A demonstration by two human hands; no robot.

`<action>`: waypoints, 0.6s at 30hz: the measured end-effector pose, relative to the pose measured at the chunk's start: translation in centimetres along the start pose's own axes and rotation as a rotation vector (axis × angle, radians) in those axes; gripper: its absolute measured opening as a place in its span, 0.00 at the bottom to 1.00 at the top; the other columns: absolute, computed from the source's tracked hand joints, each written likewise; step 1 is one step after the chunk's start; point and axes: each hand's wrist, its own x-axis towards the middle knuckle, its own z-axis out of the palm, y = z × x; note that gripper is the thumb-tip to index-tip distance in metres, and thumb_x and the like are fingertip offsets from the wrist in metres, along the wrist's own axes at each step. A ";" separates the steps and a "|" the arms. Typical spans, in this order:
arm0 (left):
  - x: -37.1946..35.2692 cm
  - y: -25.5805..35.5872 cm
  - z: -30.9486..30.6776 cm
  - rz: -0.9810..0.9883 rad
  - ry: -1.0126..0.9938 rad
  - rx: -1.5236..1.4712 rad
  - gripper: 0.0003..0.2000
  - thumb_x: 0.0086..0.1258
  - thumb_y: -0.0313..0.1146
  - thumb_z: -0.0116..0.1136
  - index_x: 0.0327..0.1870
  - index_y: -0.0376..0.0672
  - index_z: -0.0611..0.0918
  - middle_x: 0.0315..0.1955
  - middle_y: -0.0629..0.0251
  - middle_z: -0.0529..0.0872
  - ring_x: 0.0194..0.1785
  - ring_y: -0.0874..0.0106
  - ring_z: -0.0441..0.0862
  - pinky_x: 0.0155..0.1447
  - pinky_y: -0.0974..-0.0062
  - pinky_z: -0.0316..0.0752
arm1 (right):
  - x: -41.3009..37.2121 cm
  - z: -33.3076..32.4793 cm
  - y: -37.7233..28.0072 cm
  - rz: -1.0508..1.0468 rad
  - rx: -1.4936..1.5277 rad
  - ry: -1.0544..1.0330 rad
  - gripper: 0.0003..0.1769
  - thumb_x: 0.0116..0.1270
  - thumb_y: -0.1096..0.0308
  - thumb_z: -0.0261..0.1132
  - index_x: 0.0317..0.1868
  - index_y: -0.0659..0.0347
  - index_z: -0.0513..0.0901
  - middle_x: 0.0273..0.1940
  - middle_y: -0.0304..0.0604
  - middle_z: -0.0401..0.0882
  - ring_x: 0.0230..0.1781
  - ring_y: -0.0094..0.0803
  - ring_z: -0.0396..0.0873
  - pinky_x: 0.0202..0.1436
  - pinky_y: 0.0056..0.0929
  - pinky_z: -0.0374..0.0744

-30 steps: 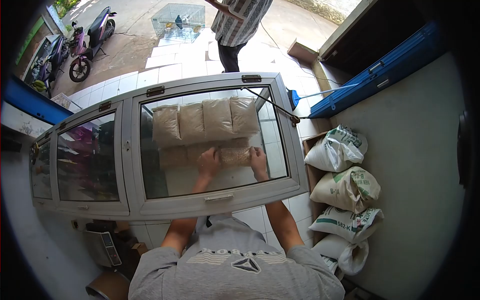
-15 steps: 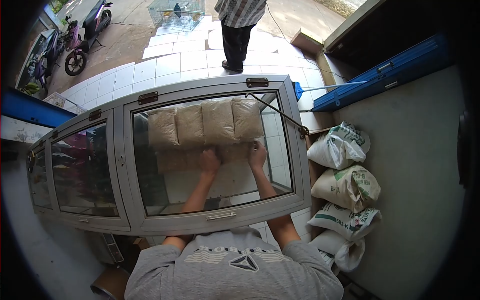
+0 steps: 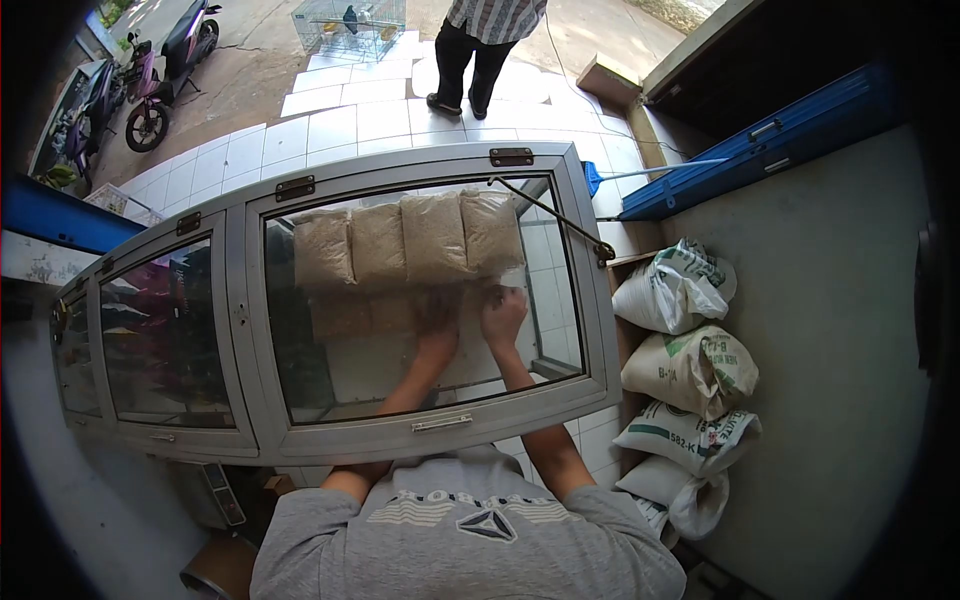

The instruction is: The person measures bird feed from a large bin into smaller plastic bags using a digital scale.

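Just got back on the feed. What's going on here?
A person in a grey shirt is reaching in behind the glass of a cabinet. The left hand and right hand are near the right end of a lower row of bags, below four filled bags. Whether the fingers grip anything is hard to tell through the glass. Another person stands beyond the cabinet.

head cam: on wearer's head | faces forward, steeply down | close above glazed cabinet (image 3: 350,438) | sole view | edges dark, probably lens vignetting
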 end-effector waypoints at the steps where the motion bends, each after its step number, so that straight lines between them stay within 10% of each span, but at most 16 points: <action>1: 0.2 0.2 -0.6 0.000 0.035 -0.006 0.35 0.58 0.33 0.55 0.71 0.46 0.62 0.70 0.54 0.59 0.74 0.55 0.52 0.74 0.43 0.37 | 0.6 -0.2 0.6 0.191 0.031 0.082 0.08 0.59 0.69 0.61 0.34 0.66 0.79 0.36 0.52 0.75 0.40 0.49 0.75 0.43 0.45 0.72; 9: 0.5 1.7 -5.0 0.071 -0.075 -0.562 0.32 0.57 0.27 0.53 0.68 0.40 0.66 0.64 0.46 0.68 0.66 0.50 0.65 0.69 0.55 0.61 | -1.6 -2.3 -0.9 -0.161 0.233 -0.174 0.07 0.56 0.76 0.60 0.35 0.70 0.80 0.37 0.56 0.77 0.42 0.53 0.76 0.46 0.44 0.75; 12: 1.5 0.9 -7.6 -0.131 -0.566 -0.505 0.28 0.58 0.26 0.53 0.64 0.40 0.70 0.57 0.44 0.74 0.59 0.47 0.72 0.61 0.57 0.71 | -1.6 -1.0 -0.1 0.024 0.229 -0.016 0.08 0.56 0.75 0.61 0.35 0.69 0.81 0.38 0.56 0.77 0.43 0.52 0.76 0.46 0.44 0.74; 18: 0.2 0.3 -5.0 0.126 0.034 -0.508 0.23 0.56 0.26 0.55 0.57 0.40 0.75 0.50 0.46 0.79 0.49 0.48 0.79 0.56 0.57 0.74 | -1.3 -1.3 -1.4 -0.129 0.083 -0.063 0.08 0.56 0.73 0.61 0.35 0.68 0.81 0.37 0.57 0.77 0.40 0.52 0.76 0.44 0.44 0.74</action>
